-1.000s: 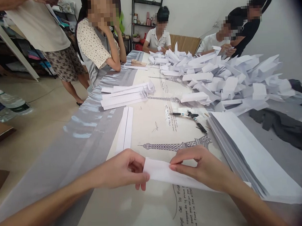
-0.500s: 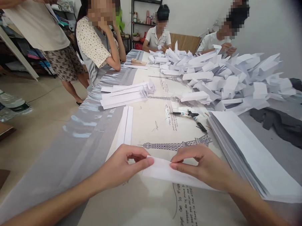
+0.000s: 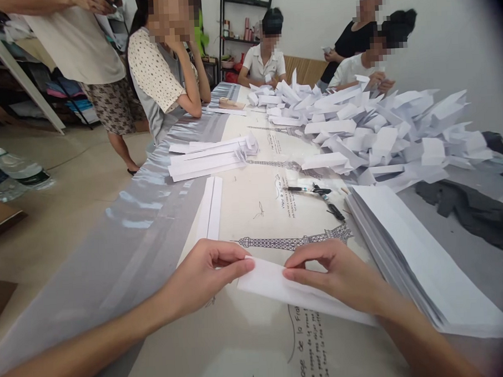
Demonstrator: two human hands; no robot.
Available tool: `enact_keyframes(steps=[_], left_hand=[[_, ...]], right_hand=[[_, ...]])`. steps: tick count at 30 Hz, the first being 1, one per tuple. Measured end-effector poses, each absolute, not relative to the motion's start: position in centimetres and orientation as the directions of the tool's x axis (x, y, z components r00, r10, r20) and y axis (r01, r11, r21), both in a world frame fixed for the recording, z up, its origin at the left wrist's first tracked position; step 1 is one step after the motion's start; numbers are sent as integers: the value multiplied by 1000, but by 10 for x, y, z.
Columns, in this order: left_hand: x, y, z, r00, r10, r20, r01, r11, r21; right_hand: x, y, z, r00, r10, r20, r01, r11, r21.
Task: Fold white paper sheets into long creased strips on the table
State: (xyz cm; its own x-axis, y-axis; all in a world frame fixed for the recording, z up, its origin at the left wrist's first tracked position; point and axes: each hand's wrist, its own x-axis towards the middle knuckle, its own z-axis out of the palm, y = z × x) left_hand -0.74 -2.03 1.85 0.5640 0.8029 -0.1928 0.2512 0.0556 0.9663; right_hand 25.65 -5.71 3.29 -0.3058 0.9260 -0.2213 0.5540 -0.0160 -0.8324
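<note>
A folded strip of white paper lies on the table in front of me. My left hand pinches its left end between thumb and fingers. My right hand pinches the strip a little further right, thumb and forefinger pressed on its upper edge. The rest of the strip runs under my right wrist. A thick stack of flat white sheets lies just right of my right hand.
A big heap of folded white paper pieces fills the far right of the table. Folded strips and one long strip lie to the left. Two black pens sit mid-table. Several people stand or sit around the far end.
My left hand has shifted from gripping the strip's end in a loose fist to pinching it with the fingers stretched toward my right hand. A person at the far right has stood upright.
</note>
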Motion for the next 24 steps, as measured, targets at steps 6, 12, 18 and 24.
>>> enact_keyframes(steps=[6,12,18,24], left_hand=[[-8,-20,19,576,789,-211,251,75,965],[-7,-22,19,561,813,-158,271,-1,962],[-6,-26,12,559,829,0,305,-206,930],[-9,-19,7,515,856,50,302,-236,924]], right_hand=[[257,-57,31,-306,923,-234,557,-25,-830],[255,-58,36,-336,910,-244,588,0,-809],[232,-51,48,-406,889,-213,677,136,-723],[219,-31,53,-504,841,-198,555,140,-820]])
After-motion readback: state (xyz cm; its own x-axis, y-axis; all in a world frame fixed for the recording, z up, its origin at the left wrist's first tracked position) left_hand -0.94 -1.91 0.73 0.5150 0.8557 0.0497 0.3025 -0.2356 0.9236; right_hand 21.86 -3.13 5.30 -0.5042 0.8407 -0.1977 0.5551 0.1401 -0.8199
